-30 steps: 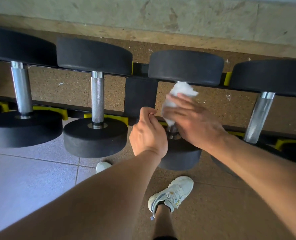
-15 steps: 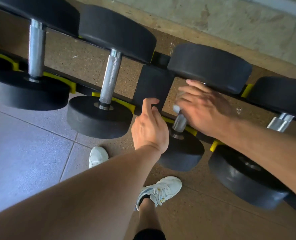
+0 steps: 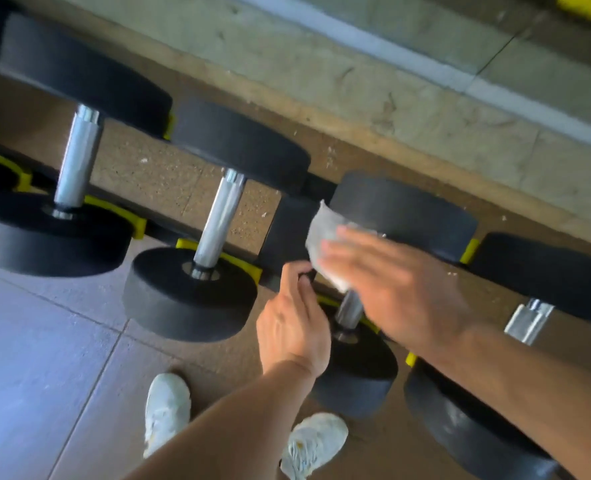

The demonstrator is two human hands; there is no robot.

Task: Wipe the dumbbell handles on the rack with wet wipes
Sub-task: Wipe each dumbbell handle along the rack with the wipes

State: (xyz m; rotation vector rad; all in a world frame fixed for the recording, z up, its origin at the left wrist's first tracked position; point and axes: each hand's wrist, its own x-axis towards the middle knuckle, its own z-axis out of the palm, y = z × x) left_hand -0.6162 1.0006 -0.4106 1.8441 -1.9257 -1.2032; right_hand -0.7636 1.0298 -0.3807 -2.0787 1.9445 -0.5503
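Dumbbell handle (image 3: 347, 308): steep, leaning right | right hand (image 3: 394, 282) presses wipe (image 3: 321, 237) on it | left hand (image 3: 295, 323) curled, holding nothing visible

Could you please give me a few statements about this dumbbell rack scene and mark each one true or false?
1. The right hand presses a wet wipe against a dumbbell handle. True.
2. The left hand holds the wipe. False: the wipe is under the right hand; the left hand's fingers are curled beside the handle, and what they touch cannot be told.
3. The dumbbell handle to the left is bare, with no hand on it. True.
4. The person is barefoot. False: two white shoes show on the floor.
5. The dumbbell heads are red. False: they are black, like the one behind the wipe.
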